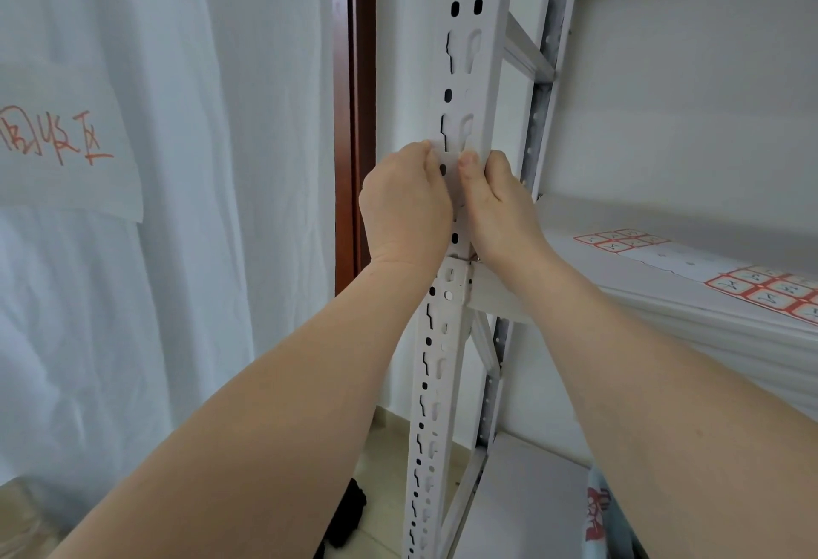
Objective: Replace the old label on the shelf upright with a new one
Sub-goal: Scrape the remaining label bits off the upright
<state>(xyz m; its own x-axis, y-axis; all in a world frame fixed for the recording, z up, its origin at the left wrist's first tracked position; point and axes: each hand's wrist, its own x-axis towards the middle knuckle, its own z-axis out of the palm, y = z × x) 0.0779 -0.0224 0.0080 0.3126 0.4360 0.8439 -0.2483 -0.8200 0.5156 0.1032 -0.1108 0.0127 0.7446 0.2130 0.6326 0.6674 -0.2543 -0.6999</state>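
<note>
Room: white curtain (221,160) hangs on the left, with a dark brown wooden door frame (360,93) beside it and a pale tiled floor (380,448) low down.
Label: small white paper label (452,173) sits flat on the front of the upright, between the two hands, at about the middle of the picture. It is hard to tell apart from the white metal.
Upright: tall white metal shelf upright with black holes and slots (464,71) runs from the top of the picture to the bottom.
Left hand: left hand (405,204) is curled at the left edge of the upright, with its fingers (427,149) bent in and pressing on the label's left side.
Right hand: right hand (495,200) is at the right edge of the upright, its thumb (467,160) pushing on the label and its other fingers wrapped round the far side, out of sight.
Hands together: both hands are just beside each other, touching the post.
Shelf board: white shelf board (575,222) sticks out to the right, just below the hands.
Sticker sheets: white sheets of red-edged square stickers (770,293) lie flat on the shelf board, well apart from the hands.
Cloth sign: white cloth piece with red writing (57,138) hangs on the curtain, far left.
Floor thing: black thing (349,514) lies on the floor by the post's foot; I cannot tell what it is.
</note>
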